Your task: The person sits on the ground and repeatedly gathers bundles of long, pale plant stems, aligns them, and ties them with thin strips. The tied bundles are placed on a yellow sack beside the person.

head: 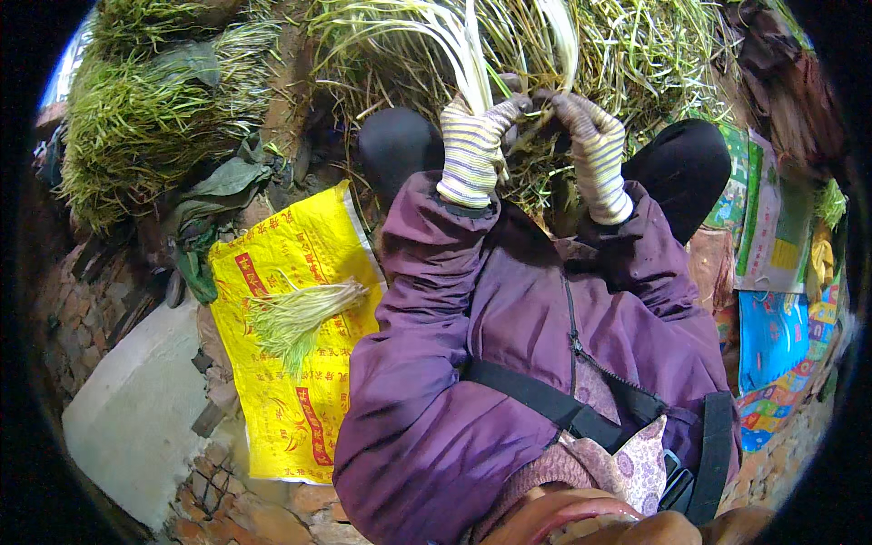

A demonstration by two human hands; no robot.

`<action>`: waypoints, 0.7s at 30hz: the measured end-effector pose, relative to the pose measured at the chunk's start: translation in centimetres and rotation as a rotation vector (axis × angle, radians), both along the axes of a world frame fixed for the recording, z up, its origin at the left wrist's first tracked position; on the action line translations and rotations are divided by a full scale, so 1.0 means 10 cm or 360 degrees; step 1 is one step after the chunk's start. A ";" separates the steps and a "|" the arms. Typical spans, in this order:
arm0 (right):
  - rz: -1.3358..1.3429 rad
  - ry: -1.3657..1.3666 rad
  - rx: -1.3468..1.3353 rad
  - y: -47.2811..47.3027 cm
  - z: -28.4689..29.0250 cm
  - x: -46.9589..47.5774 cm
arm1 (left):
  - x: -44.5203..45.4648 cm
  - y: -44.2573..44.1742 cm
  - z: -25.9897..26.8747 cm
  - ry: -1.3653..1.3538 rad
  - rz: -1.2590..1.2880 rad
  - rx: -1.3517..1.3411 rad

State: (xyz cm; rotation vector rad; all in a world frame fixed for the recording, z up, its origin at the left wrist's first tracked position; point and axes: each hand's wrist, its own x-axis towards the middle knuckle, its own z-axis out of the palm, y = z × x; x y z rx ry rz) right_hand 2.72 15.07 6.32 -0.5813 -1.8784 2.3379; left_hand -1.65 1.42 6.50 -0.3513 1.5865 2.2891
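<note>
My left hand (pixel 475 146), in a striped knit glove with dark fingertips, grips a bunch of long white stalks (pixel 475 65). Their leaves fan out upward and to the left. Close by, my gloved right hand (pixel 594 146) has its thumb and fingers pinched at the base of a smaller pale bunch (pixel 564 48). The fingertips of both hands nearly meet among thin strands, and soil-dark roots partly hide there. Beyond and beneath the hands lies a large heap of green-and-white leafy stalks (pixel 647 61). Both hands are between my knees.
On my left, a small trimmed-looking bunch (pixel 306 310) lies on a yellow printed sack (pixel 286 415). A thick grassy pile (pixel 143 129) stands farther left. A pale slab (pixel 136 409) borders broken brick flooring (pixel 259 511). Colourful printed sheets (pixel 770 340) lie to my right.
</note>
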 end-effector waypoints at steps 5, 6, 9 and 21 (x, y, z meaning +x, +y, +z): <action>-0.0175 0.0126 -0.0163 0.30 -0.03 -0.11 | -0.01 -0.07 -0.19 0.0050 -0.0042 -0.0376; -0.0171 0.0125 -0.0181 0.43 0.01 -0.14 | -0.01 -0.09 -0.29 0.0136 0.0026 -0.0469; -0.0364 0.0307 0.0041 0.91 0.09 -0.22 | -0.02 -0.27 -0.50 0.0314 0.0019 -0.0858; 0.0295 0.0020 -0.0212 1.00 0.26 -0.33 | -0.10 -0.37 -0.21 -0.0074 -0.0407 0.0318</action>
